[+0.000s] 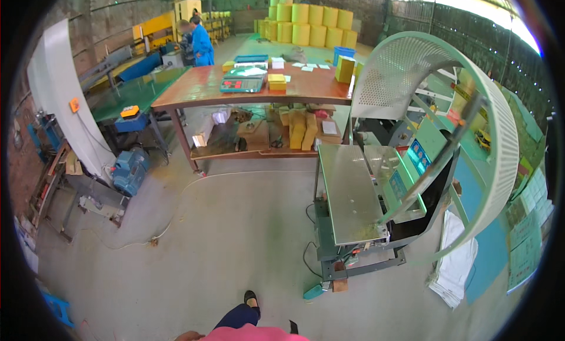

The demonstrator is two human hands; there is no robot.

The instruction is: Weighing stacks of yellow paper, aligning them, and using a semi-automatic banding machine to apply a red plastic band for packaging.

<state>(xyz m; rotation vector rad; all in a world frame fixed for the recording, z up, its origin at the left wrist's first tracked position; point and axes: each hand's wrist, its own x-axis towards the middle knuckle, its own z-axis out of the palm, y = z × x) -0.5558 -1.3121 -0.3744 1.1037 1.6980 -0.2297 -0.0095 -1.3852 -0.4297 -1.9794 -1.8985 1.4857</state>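
Observation:
At the lower edge a small part of my left hand (188, 336) shows beside my pink top. Its fingers cannot be made out, and nothing is seen in it. My right hand is out of view. One foot in a black shoe (252, 300) stands on the grey floor (229, 247). Ahead on the right is the nearest machine (353, 194), with a flat metal top and a large perforated pale green hoop (500, 135). Beyond the floor a reddish-brown table (200, 85) carries a digital scale (242, 83) and yellow blocks (276, 82).
Yellow bundles (309, 32) are stacked at the back. Two people, one in a blue coat (202, 47), stand back left. A blue motor (130, 171) sits below the green table (141, 94). A cable (176, 205) crosses the floor, and white sacks (453, 264) lie on the right.

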